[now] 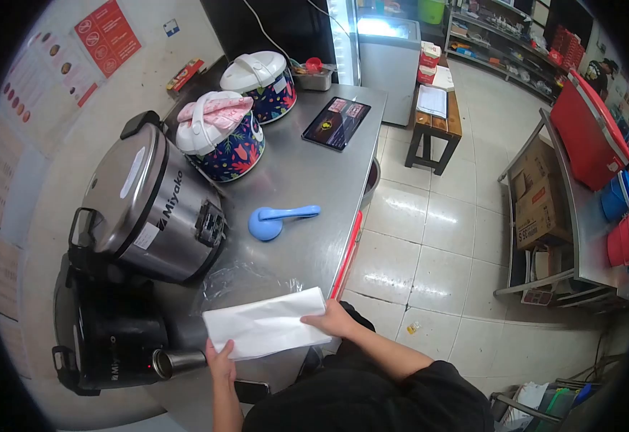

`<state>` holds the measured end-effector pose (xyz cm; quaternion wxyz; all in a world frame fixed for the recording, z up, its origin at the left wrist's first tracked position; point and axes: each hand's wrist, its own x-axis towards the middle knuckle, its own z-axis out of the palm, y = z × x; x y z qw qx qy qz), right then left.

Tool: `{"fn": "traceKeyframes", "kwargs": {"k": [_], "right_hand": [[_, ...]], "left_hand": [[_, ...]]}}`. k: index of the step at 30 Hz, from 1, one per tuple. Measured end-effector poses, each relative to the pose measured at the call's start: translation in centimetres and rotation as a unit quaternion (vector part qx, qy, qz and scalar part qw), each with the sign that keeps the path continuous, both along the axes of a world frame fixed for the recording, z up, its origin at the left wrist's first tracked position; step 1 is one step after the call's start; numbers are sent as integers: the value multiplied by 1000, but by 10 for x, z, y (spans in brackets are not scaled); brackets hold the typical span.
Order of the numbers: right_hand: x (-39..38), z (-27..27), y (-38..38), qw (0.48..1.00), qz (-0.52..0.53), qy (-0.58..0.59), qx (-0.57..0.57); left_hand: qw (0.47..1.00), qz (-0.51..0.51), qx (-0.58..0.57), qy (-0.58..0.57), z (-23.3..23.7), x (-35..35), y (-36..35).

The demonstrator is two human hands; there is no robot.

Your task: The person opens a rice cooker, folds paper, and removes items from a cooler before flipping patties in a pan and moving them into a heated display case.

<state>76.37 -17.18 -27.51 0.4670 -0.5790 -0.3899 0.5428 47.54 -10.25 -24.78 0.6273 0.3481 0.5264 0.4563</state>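
Clamped with the left hand (222, 363) on the near left corner of the white stack (264, 324), and with the right hand (332, 319) on its right end; thumbs laid on the upper face, fingers mostly hidden underneath. Held broad side up over the near end of the worktop (286, 173), just beside the crumpled clear plastic (246, 284). Paper sheets by the look of the layered edge, though hard to be sure; whether raised or resting on the worktop, impossible to tell.

For handling thin, probably slippery layers well, grip at opposite ends and press evenly, without squeezing hard enough to buckle the middle. Square the edges with light taps rather than pulling at single layers, and lay the thumbs flat to avoid creasing the corners. Allow for a likely sag between the two holds; draw outward gently to take it up.

Watch the left side above all: just beside the left hand, the metal cup (178, 362), easy to knock with a wrist, and next to it the black cooker (124, 335). Avoid brushing the clear plastic, liable to cling to the sheets. Leave the blue ladle (266, 225) undisturbed farther up the worktop, with the tablet (337, 123) beyond
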Motion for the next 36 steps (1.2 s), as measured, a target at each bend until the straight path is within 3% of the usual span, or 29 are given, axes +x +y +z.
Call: {"fn": "traceKeyframes", "kwargs": {"k": [1, 3, 5, 7, 8, 9, 11, 13, 15, 16, 17, 18, 19, 20, 22, 23, 24, 26, 27, 28, 29, 31, 32, 33, 35, 36], "right_hand": [[4, 10, 1, 1000, -1, -2, 4], [12, 24, 3, 993, 60, 100, -28], [19, 15, 3, 992, 98, 79, 4], [29, 29, 1, 986, 145, 9, 79], [34, 54, -1, 973, 132, 63, 181], [38, 68, -2, 973, 130, 56, 181], [44, 89, -3, 953, 156, 138, 222], [45, 113, -2, 945, 172, 125, 247], [39, 134, -1, 941, 121, 120, 292], [34, 133, 4, 940, 127, 119, 293], [24, 129, 10, 938, 71, 133, 311], [14, 123, 14, 933, 22, 150, 327], [2, 117, 15, 931, 47, 157, 327], [-10, 107, 12, 946, 14, 87, 313], [-26, 83, 0, 943, -15, -38, 331], [-27, 74, -5, 943, 7, -31, 332], [-23, 67, -10, 943, 84, -45, 319], [-4, 59, -16, 935, 174, -59, 303], [7, 57, -18, 956, 219, 44, 188], [12, 53, -19, 954, 256, 144, 66], [8, 45, -18, 952, 264, 144, 63], [-2, 29, -16, 989, 124, 74, -36], [3, 29, -16, 977, 198, -72, 33], [11, 24, -17, 976, 205, -72, 28], [24, 10, -22, 960, 263, 60, -67], [19, 34, -21, 971, 211, 104, -40]], "left_hand": [[1000, -1, 4, -2, 6, -3, 2], [992, -110, 38, 43, 15, -14, 7], [984, -136, 48, 103, 25, -19, 8], [967, -155, 28, 200, 57, -18, 6], [970, -146, 71, 182, 70, -20, 3], [971, -134, 112, 162, 79, -24, 2], [957, -154, 239, 64, 91, -28, 11], [936, -208, 284, 20, 128, -22, 15], [917, -219, 308, -126, 131, -26, 30], [889, -200, 321, -257, 123, -22, 35], [890, -93, 239, -377, 110, -16, 35], [802, -114, 300, -504, 131, 38, 29], [888, -119, 298, -329, 152, 78, 15], [866, -157, 238, -410, 118, 86, 9], [880, -84, 173, -435, 104, 104, -14], [870, -67, 80, -482, 82, 95, -15], [955, 64, 6, -289, 71, 95, -14], [969, 101, -58, -219, 48, 87, -6], [967, 114, -57, -222, 37, 88, -9], [967, 84, -63, -231, 25, 94, -16], [967, 52, -69, -239, 20, 103, -21], [965, 47, -76, -246, 12, 119, -26], [979, 5, -49, -199, 2, 115, -24], [978, 13, -52, -201, -3, 114, -24], [975, -135, -81, -157, -12, 112, -28], [976, -179, -73, -96, -15, 118, -37]]}}
